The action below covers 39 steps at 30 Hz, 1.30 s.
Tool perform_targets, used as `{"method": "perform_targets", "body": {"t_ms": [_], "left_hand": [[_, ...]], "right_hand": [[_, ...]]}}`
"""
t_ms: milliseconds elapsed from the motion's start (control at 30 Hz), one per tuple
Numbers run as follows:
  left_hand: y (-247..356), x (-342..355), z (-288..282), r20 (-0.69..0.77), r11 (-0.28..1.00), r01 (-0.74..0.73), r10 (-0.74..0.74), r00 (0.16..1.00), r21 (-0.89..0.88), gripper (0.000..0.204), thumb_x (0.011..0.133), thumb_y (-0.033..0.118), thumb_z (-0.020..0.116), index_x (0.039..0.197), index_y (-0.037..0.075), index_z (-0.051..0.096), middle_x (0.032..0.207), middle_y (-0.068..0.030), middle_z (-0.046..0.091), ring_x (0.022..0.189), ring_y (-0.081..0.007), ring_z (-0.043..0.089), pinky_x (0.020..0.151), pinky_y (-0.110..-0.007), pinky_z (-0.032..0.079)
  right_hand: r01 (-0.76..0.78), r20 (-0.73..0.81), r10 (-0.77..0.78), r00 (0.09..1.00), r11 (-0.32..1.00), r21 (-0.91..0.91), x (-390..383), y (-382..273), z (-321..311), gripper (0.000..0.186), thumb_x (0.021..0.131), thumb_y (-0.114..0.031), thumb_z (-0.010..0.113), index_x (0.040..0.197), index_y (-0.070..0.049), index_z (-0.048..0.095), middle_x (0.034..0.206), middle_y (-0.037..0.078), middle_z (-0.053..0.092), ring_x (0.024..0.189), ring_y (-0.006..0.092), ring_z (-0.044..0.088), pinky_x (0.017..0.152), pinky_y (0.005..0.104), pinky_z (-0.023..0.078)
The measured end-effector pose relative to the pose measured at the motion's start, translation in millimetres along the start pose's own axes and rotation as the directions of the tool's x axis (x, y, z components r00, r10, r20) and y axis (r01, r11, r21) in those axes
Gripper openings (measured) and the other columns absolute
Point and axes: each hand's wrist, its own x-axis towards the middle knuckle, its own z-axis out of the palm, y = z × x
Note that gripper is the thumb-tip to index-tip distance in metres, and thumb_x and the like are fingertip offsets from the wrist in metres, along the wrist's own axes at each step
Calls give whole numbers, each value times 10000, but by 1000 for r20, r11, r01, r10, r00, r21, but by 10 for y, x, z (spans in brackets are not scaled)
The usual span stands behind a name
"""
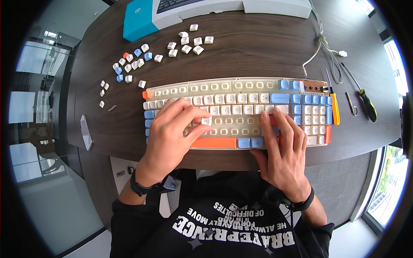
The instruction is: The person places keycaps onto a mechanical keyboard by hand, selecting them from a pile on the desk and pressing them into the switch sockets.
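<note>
A keyboard (215,132) with white, blue and orange keycaps lies in front of me on the dark wooden table. Its top row and much of the lower letter rows show bare, pale switch sockets. Between the thumb and index finger of my left hand (172,129) is a white keycap (206,121), held at the middle letter row. The left palm hides the keyboard's left part. My right hand (286,148) rests over the right side, fingers stretched out and apart, fingertips touching keys near the orange key. Nothing shows in its grasp.
Loose white, blue and orange keycaps (173,53) are scattered behind the keyboard to the left. A teal and white box (142,19) stands at the back. To the right lie a cable (320,38), yellow screwdriver (335,109), black-and-yellow screwdriver (368,105) and small metal tool (350,103). A phone-like slab (85,132) sits left.
</note>
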Motion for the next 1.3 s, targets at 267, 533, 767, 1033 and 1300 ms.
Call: {"method": "perform_targets", "body": {"t_ms": [267, 533, 767, 1033, 1300], "left_hand": [[122, -46, 93, -113, 989, -73, 88, 990, 126, 198, 782, -30, 854, 930, 8, 729, 848, -69, 641, 788, -236, 609, 675, -358, 500], [58, -72, 122, -152, 977, -116, 144, 978, 180, 200, 803, -2, 839, 963, 32, 724, 862, -53, 623, 796, -237, 570, 689, -366, 495], [21, -61, 104, -103, 985, -104, 119, 988, 137, 181, 817, 19, 842, 946, 42, 717, 863, -42, 594, 807, -235, 557, 686, -372, 479], [-45, -68, 118, -93, 992, -104, 110, 990, 65, 158, 819, 24, 847, 910, 54, 721, 871, -25, 585, 806, -226, 538, 675, -375, 463], [16, -87, 195, -181, 981, -105, 135, 974, 165, 163, 803, 14, 853, 912, 68, 744, 847, -7, 607, 781, -207, 514, 652, -340, 457]], "right_hand": [[-5, -2, 5, 1000, 1000, 4, -11, 19, 18, 797, 837, -328, 801, 1540, -71, 527, 1563, 177, 476, 1370, 333, 501, 1069, 463, 413], [0, 1, 0, 1000, 1000, 5, 2, 17, 18, 800, 835, -335, 804, 1540, -75, 528, 1566, 177, 473, 1370, 326, 506, 1070, 458, 415], [-7, 10, 7, 1000, 1000, 6, 2, 4, 7, 811, 816, -326, 815, 1535, -77, 535, 1564, 178, 475, 1370, 327, 503, 1071, 458, 414], [-13, 30, 11, 999, 998, 54, -30, 15, 25, 867, 811, -236, 841, 1580, -79, 473, 1595, 185, 406, 1381, 380, 443, 1110, 500, 375], [-13, 35, 11, 999, 999, 52, -26, 15, 36, 871, 812, -240, 841, 1583, -79, 468, 1598, 183, 406, 1384, 378, 443, 1115, 495, 374]]}}
